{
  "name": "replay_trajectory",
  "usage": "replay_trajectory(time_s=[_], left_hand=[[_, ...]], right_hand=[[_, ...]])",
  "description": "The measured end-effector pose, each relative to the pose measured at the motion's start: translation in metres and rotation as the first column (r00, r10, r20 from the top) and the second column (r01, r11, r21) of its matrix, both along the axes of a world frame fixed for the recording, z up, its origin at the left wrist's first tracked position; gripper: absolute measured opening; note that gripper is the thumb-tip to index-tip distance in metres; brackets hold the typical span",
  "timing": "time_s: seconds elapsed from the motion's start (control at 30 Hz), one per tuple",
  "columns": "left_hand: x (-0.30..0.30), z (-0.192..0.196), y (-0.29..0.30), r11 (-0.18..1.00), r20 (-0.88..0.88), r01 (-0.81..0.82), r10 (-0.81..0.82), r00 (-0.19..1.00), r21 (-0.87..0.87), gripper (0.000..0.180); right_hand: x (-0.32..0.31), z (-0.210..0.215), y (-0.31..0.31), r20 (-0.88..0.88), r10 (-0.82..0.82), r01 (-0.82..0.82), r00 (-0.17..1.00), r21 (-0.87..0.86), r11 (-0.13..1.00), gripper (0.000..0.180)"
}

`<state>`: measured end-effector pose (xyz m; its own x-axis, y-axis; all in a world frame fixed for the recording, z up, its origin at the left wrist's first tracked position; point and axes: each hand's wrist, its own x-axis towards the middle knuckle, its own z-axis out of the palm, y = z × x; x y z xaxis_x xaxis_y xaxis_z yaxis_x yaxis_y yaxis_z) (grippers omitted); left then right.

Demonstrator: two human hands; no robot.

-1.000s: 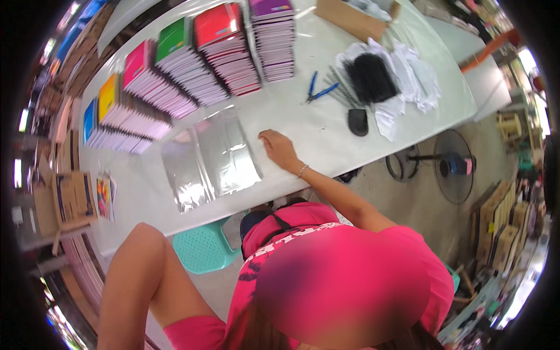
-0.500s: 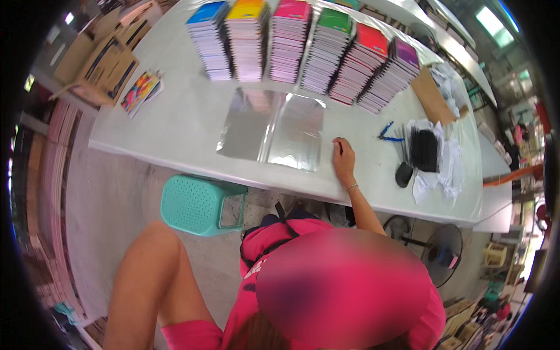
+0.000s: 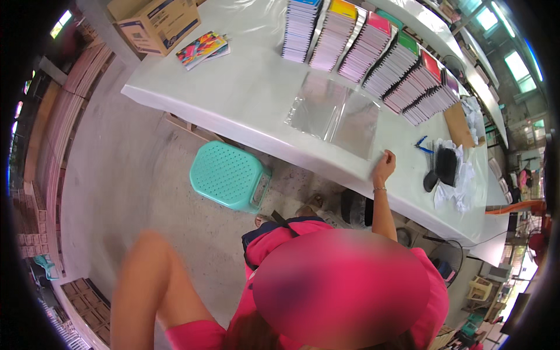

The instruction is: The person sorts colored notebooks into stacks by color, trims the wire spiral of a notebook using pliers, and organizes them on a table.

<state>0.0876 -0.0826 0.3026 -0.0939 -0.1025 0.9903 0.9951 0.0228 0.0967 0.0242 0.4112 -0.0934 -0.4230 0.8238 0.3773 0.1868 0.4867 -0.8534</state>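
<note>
My right hand [image 3: 385, 165] rests at the table's near edge, its fingers loosely curled and nothing visible in them. A bracelet circles the wrist. Just left of the hand, apart from it, a clear plastic book cover [image 3: 357, 121] lies flat and unfolded, with a crease down its middle. Beyond it stand several tall stacks of spiral notebooks [image 3: 380, 74], topped in blue, yellow, pink, green, red and purple. My left arm [image 3: 150, 256] is bent at the lower left with the elbow forward; its hand is out of sight.
Blue-handled pliers [image 3: 421, 146], black binding coils [image 3: 447, 166] and crumpled white paper [image 3: 457, 195] lie at the right. Colourful booklets [image 3: 201, 49] and a cardboard box [image 3: 157, 26] are far left. A turquoise stool [image 3: 227, 174] stands before the table, a fan [image 3: 446, 259] at the lower right.
The view has swung left, so the table and its things appear farther right and tilted. My right hand stays at the table edge beside the plastic cover, fingers still curled.
</note>
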Motion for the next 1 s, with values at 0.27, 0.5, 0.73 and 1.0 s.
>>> replay_trajectory(time_s=[0.27, 0.5, 0.73, 1.0], left_hand=[[0.044, -0.090, -0.031, 0.918, 0.411, -0.392, 0.336, 0.847, 0.059, 0.038], [0.054, -0.163, -0.002, 0.845, 0.706, -0.534, 0.357, 0.611, 0.034, 0.040], [0.049, -0.206, 0.052, 0.770, 0.868, -0.638, 0.319, 0.381, -0.003, 0.041], [0.045, -0.239, 0.082, 0.621, 0.936, -0.783, 0.297, 0.189, -0.039, 0.043]], right_hand=[[0.011, 0.009, -0.147, 0.053, 0.267, -0.272, 0.962, 0.127, 0.954, 0.019], [0.023, -0.033, -0.240, 0.367, 0.869, -0.776, 0.333, -0.417, 0.474, 0.014], [-0.010, -0.126, -0.241, 0.455, 0.800, -0.878, -0.391, -0.445, -0.176, 0.015], [-0.068, -0.173, -0.241, 0.484, 0.730, -0.839, -0.482, -0.494, -0.227, 0.015]])
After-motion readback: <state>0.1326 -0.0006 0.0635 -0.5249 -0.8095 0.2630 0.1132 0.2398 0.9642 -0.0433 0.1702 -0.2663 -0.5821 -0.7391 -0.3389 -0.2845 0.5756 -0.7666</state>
